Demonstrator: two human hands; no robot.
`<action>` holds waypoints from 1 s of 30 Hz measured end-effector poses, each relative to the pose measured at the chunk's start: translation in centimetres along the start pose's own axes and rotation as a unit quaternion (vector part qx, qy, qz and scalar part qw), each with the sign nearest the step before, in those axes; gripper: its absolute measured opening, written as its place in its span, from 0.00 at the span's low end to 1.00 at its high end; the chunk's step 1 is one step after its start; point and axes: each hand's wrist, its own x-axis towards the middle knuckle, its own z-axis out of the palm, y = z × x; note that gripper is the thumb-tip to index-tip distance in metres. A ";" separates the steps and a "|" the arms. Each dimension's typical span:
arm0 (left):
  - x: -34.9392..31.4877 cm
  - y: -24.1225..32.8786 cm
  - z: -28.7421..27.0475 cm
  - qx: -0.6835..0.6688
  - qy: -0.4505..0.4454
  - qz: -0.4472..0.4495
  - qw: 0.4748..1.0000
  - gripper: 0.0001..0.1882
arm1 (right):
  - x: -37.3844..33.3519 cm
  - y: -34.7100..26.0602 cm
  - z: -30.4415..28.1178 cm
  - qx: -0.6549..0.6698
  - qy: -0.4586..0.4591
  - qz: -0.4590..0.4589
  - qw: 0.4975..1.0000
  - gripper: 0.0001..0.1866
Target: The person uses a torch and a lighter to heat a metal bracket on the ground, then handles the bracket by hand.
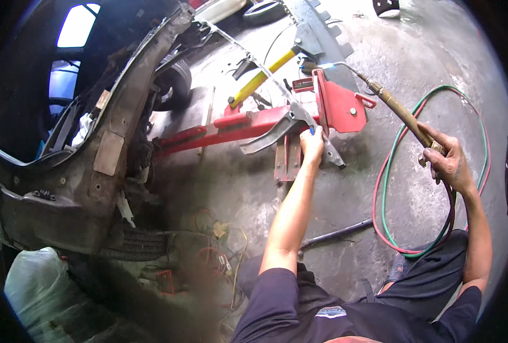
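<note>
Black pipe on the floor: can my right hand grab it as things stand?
Probably not: your right hand holds the torch, and the hoses run between that hand and the pipe in this view.

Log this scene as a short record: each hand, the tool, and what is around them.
Left hand: gripping a grey metal bracket
Right hand: holding a torch
Torch tip: pointing left, small bluish glow at its end
Hoses: red and green hoses, looped on the floor at the right
Equipment: red beam and yellow cylinder beyond the left hand
Left side: dark car body
</note>
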 end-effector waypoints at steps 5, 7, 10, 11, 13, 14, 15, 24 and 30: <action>0.7 -4.1 -2.7 0.064 -0.021 -0.020 0.997 0.20 | 0.4 -0.7 1.0 -0.005 -0.004 0.004 1.000 0.35; 1.3 -5.9 -4.2 0.075 -0.008 -0.007 0.997 0.20 | 0.6 -0.9 1.9 -0.001 -0.014 0.000 1.000 0.34; 0.4 -6.0 -4.1 0.047 -0.007 -0.004 0.999 0.20 | 0.6 -1.3 2.7 -0.009 -0.023 0.008 1.000 0.34; -0.2 -5.5 -3.8 0.015 -0.012 -0.011 1.000 0.19 | 0.5 -1.3 2.8 -0.013 -0.026 0.016 0.999 0.34; -0.9 -4.6 -3.8 0.015 -0.013 -0.012 1.000 0.18 | 0.5 -1.2 2.8 -0.017 -0.032 0.011 0.999 0.33; -1.2 -4.3 -3.9 0.019 -0.016 -0.012 1.000 0.17 | 0.4 -1.2 2.9 -0.015 -0.035 0.006 0.999 0.33; -1.1 -4.7 -4.6 0.017 -0.012 -0.016 1.000 0.17 | 0.5 -1.4 3.2 -0.017 -0.040 0.007 0.999 0.33; -2.1 -7.5 -7.7 -0.016 0.064 -0.025 0.997 0.17 | 1.0 -2.3 6.3 -0.046 -0.048 -0.017 0.998 0.32; -2.9 -6.9 -7.8 -0.064 0.030 -0.055 0.996 0.17 | 0.4 -2.9 7.9 -0.065 -0.079 -0.002 0.995 0.31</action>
